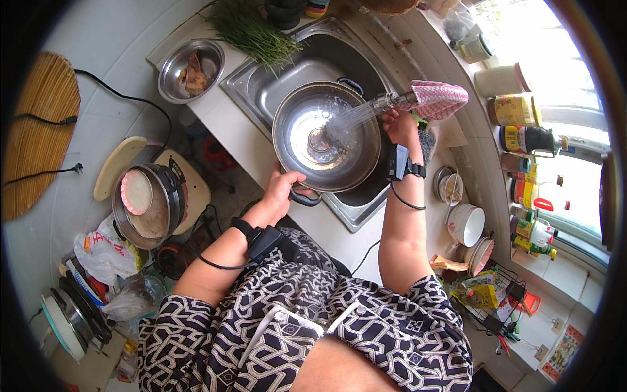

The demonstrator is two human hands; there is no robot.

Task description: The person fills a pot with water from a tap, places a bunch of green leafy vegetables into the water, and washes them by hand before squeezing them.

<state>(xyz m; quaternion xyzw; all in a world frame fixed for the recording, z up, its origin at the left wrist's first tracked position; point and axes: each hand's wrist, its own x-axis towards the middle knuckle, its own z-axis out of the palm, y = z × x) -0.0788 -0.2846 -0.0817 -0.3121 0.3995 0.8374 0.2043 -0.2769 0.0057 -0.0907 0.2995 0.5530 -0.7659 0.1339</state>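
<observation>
A wide two-handled metal pot (318,142) rests over the stainless steel sink (308,59), lying across part of its basin. Water sprays from the faucet (387,101) into it, and some clear water stands inside. My left hand (284,188) is at the pot's near handle (304,197), fingers around the rim and handle area. Just below the faucet, close to the pot's right rim, is my right hand (400,126), its fingers bent; whether they touch anything is hard to see. A pink and white cloth (441,99) hangs over the faucet's body.
A steel bowl (168,73) with brown food pieces sits left of the sink, near green chives or similar stalks (250,36). White bowls (466,224) stand on the right counter. Jars and bottles (526,139) line the windowsill. Another pot (147,206) stands at the lower left.
</observation>
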